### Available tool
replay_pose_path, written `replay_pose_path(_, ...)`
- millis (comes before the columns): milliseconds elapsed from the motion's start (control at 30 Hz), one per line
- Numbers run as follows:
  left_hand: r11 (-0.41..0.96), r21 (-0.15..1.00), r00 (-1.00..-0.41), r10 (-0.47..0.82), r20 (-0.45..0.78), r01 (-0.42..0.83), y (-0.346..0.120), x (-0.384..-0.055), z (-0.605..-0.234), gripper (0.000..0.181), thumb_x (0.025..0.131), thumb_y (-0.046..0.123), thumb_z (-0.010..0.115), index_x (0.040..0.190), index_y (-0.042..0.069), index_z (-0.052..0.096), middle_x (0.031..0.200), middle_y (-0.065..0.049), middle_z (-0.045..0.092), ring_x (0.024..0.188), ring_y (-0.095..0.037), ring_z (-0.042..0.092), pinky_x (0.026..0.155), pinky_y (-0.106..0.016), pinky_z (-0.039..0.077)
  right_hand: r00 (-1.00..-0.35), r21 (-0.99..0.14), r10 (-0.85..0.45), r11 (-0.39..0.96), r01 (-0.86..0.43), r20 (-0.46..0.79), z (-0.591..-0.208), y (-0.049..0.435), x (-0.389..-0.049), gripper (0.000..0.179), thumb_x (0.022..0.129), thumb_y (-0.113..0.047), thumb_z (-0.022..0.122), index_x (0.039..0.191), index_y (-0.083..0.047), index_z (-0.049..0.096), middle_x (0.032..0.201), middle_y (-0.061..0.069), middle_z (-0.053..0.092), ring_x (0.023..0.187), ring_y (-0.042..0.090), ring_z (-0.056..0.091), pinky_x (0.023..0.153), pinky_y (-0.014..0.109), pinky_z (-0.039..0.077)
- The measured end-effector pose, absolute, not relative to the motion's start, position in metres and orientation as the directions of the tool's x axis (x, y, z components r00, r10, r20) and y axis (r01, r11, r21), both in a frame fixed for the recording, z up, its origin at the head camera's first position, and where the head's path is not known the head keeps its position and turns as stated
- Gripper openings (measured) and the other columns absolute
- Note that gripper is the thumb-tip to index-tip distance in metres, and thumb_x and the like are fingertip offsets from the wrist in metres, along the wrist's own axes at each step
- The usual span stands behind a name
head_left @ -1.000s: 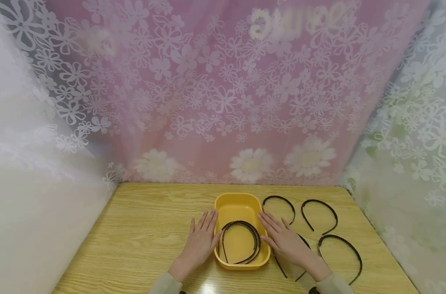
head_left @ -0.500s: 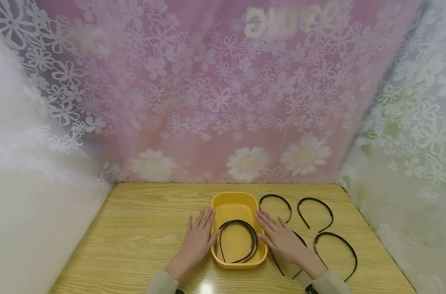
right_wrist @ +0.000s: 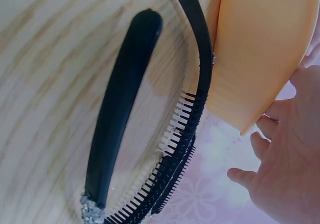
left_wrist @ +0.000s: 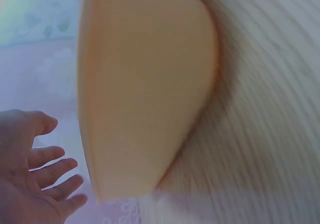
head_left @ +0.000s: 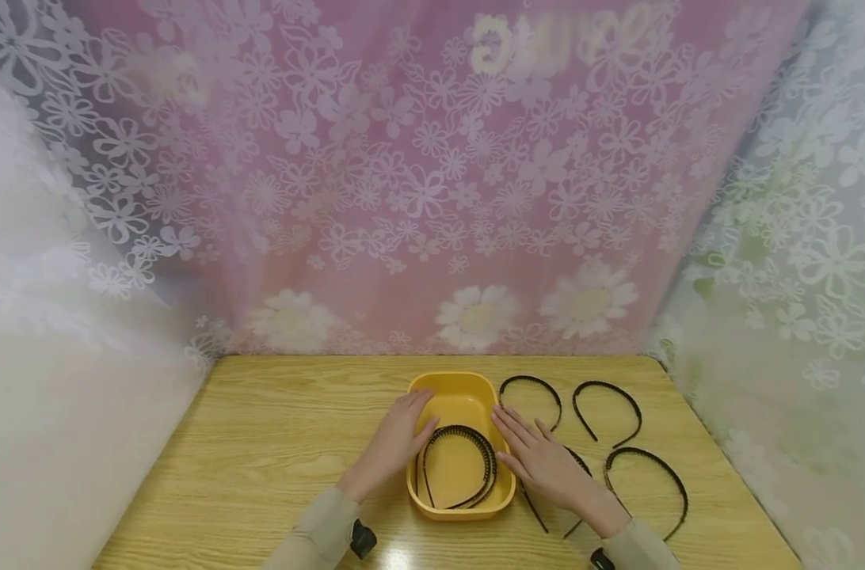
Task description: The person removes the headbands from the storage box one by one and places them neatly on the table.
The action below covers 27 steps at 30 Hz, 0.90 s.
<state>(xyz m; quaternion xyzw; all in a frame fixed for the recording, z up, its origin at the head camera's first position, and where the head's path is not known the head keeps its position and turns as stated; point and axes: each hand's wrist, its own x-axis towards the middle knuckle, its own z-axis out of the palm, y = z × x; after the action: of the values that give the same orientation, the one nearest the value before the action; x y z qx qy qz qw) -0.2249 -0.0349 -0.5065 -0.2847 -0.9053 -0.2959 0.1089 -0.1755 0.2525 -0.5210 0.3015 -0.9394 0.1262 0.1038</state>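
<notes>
A yellow plastic box point(head_left: 461, 515) stands on the table, with black toothed headbands point(head_left: 491, 463) lying nested in its near half. My left hand point(head_left: 391, 439) is raised over the box's left rim, fingertips above the inside. The left wrist view shows that hand point(left_wrist: 30, 179) with fingers loosely bent and spread, beside the box wall point(left_wrist: 145, 94). Along the right rim, my right hand point(head_left: 546, 467) rests with fairly straight fingers. The right wrist view shows a black headband point(right_wrist: 122, 104) on the table close by, and this hand point(right_wrist: 290, 154) at the box's far edge.
More black headbands lie on the table right of the box, including one at the back point(head_left: 621, 388) and another nearer the front point(head_left: 685, 495). One is partly hidden under my right forearm. A pink floral curtain point(head_left: 375, 198) hangs behind the wooden table point(head_left: 283, 443).
My left hand has lifted from the box's outer left side and moved right, over the rim. The right hand stays at its side. The whole view has shifted slightly.
</notes>
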Motion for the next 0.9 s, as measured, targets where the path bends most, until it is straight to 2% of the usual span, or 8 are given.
replay_pose_path(167, 0.58, 0.636, -0.856, 0.415, 0.308, 0.51, -0.027, -0.239, -0.507, 0.037, 0.103, 0.017, 0.061, 0.138, 0.004, 0.061, 0.132, -0.015, 0.066, 0.118, -0.032, 0.064, 0.097, -0.047, 0.054, -0.798, -0.178, -0.543, 0.786, -0.592, 0.261, -0.521, 0.252, -0.177, 0.063, 0.106, -0.034, 0.053, 0.159, -0.007, 0.032, 0.164, 0.011, 0.032, 0.15, 0.032, 0.032, 0.111, 0.068, 0.031)
replay_pose_path(367, 0.548, 0.703, -0.872, 0.437, 0.221, 0.453, -0.021, -0.25, -0.504, 0.027, 0.102, 0.011, 0.061, 0.127, 0.002, 0.068, 0.118, -0.011, 0.072, 0.102, -0.027, 0.071, 0.086, -0.039, 0.059, -0.816, -0.166, -0.532, 0.805, -0.57, 0.223, -0.523, 0.254, -0.177, 0.063, 0.108, -0.038, 0.049, 0.159, -0.007, 0.032, 0.166, 0.009, 0.029, 0.152, 0.029, 0.028, 0.114, 0.067, 0.029)
replay_pose_path(633, 0.589, 0.671, -0.838, 0.538, 0.091, 0.451, -0.015, -0.264, -0.497, 0.019, 0.1, 0.011, 0.064, 0.115, 0.003, 0.075, 0.107, -0.007, 0.075, 0.097, -0.024, 0.071, 0.082, -0.036, 0.058, -0.803, -0.156, -0.537, 0.797, -0.583, 0.258, -0.521, 0.254, -0.175, 0.063, 0.106, -0.035, 0.053, 0.16, -0.009, 0.032, 0.163, 0.012, 0.034, 0.149, 0.032, 0.033, 0.111, 0.068, 0.032)
replay_pose_path(800, 0.619, 0.606, -0.805, 0.59, 0.06, 0.499, -0.009, -0.268, -0.497, 0.015, 0.098, 0.008, 0.067, 0.109, 0.004, 0.076, 0.101, -0.006, 0.075, 0.094, -0.02, 0.07, 0.081, -0.032, 0.057, -0.793, -0.145, -0.542, 0.793, -0.592, 0.277, -0.523, 0.254, -0.175, 0.064, 0.106, -0.034, 0.052, 0.161, -0.012, 0.029, 0.163, 0.011, 0.035, 0.149, 0.03, 0.033, 0.109, 0.067, 0.035)
replay_pose_path(900, 0.626, 0.581, -0.787, 0.615, 0.043, 0.521, -0.007, -0.268, -0.495, 0.013, 0.095, 0.009, 0.072, 0.106, 0.003, 0.076, 0.097, -0.006, 0.074, 0.088, -0.018, 0.069, 0.077, -0.029, 0.056, -0.785, -0.128, -0.548, 0.79, -0.599, 0.289, -0.524, 0.254, -0.176, 0.064, 0.107, -0.035, 0.052, 0.161, -0.013, 0.029, 0.162, 0.012, 0.036, 0.148, 0.031, 0.036, 0.108, 0.067, 0.036)
